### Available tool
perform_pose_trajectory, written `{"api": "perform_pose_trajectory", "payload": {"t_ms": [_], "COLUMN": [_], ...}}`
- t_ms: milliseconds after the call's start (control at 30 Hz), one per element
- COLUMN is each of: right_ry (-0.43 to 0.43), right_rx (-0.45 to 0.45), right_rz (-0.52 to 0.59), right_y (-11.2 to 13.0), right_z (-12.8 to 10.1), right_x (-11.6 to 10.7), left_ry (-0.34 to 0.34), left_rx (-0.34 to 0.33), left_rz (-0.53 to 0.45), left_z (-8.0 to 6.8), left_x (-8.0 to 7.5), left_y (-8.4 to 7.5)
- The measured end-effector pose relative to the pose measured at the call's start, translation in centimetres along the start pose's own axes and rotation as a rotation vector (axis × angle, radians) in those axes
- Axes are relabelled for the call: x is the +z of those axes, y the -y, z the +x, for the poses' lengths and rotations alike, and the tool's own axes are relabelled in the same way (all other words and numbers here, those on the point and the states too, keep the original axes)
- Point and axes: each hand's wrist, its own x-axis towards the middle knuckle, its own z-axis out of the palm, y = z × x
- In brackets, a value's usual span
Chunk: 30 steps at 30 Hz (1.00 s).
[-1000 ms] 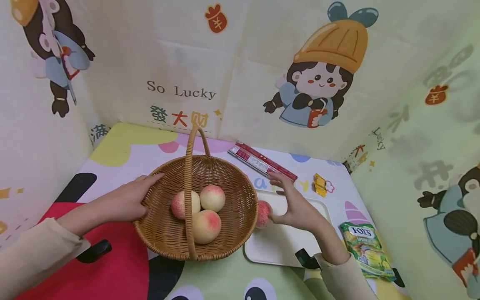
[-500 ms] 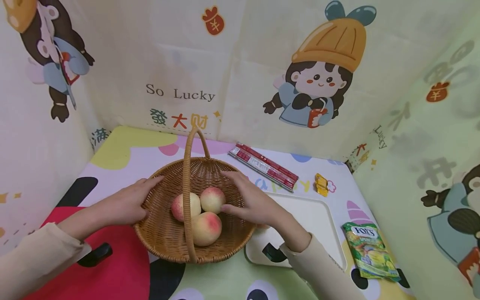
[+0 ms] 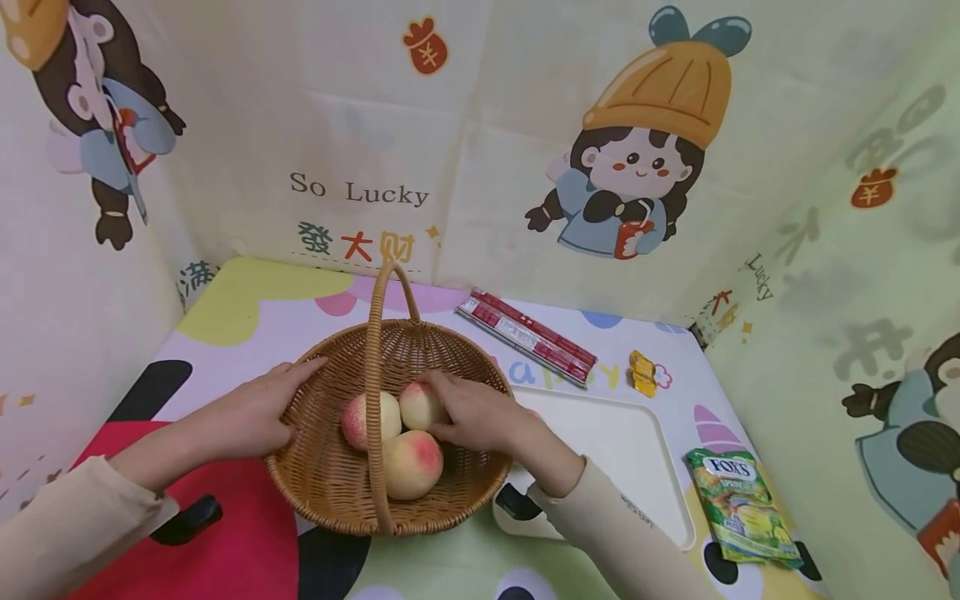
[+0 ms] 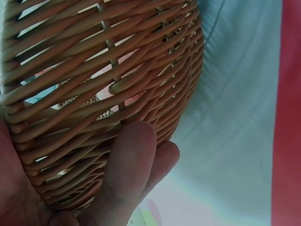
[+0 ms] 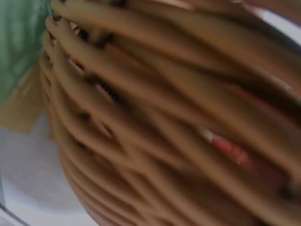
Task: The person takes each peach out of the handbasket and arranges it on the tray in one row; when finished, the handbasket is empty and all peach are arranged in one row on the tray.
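Observation:
A round wicker basket (image 3: pixel 330 475) with a tall handle stands on the colourful table mat and holds three visible peaches. My right hand (image 3: pixel 465 412) reaches down into it from the right, fingers and thumb curled round the back peach (image 3: pixel 415 407). Beside that one lie a left peach (image 3: pixel 360 419) and a front peach (image 3: pixel 411 463). My left hand (image 3: pixel 251 417) lies flat against the basket's outer left wall, fingers stretched along the rim. In the left wrist view, fingers (image 4: pixel 129 165) press the basket's weave (image 4: pixel 117 70). The right wrist view is filled by blurred basket weave (image 5: pixel 164 117).
A white tray (image 3: pixel 622 450) lies right of the basket, touching it. Behind it are a long red packet (image 3: pixel 528 335) and a small yellow item (image 3: pixel 641 372). A green candy bag (image 3: pixel 742 508) lies at the right. Printed cloth walls close in the back and both sides.
My right hand, which held a peach at the tray's edge, moved left over the basket and down onto the back peach. That carried peach is no longer in sight. My left hand stayed put.

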Motion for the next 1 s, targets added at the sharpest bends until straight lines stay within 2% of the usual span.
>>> {"api": "perform_pose_trajectory", "payload": {"t_ms": [233,333,500,600,667,733,867,1000], "right_ry": [-0.026,-0.053,-0.175,-0.263,-0.319,-0.377,-0.490,-0.539], "right_rx": [-0.032,-0.033,-0.011,-0.003,0.005,-0.003,-0.104,-0.204], "right_rz": [-0.040,-0.094,-0.186,-0.170,-0.096,0.037,0.376,0.669], "right_y": [0.3,0.5,0.5,0.4,0.1,-0.4,-1.6,-2.6], "right_z": [0.5,0.6,0.4,0.1,-0.3,-0.7,-2.0,-3.5], "right_x": [0.5,0.6,0.4,0.1,-0.2,-0.7,-1.7,-2.5], "left_ry": [-0.012,-0.012,-0.010,-0.009,-0.008,-0.008,-0.012,-0.015], "left_rx": [0.003,0.003,0.010,0.011,0.014,0.021,0.033,0.028], "left_rz": [0.014,0.012,0.000,0.000,0.001,0.004,0.013,0.019], "left_z": [-0.1,-0.1,0.0,-0.1,-0.1,-0.1,-0.1,-0.2], "left_x": [0.0,-0.1,0.0,0.0,0.1,0.1,0.1,0.0], "left_y": [0.0,0.0,0.1,0.1,0.2,0.2,0.3,0.4]}}
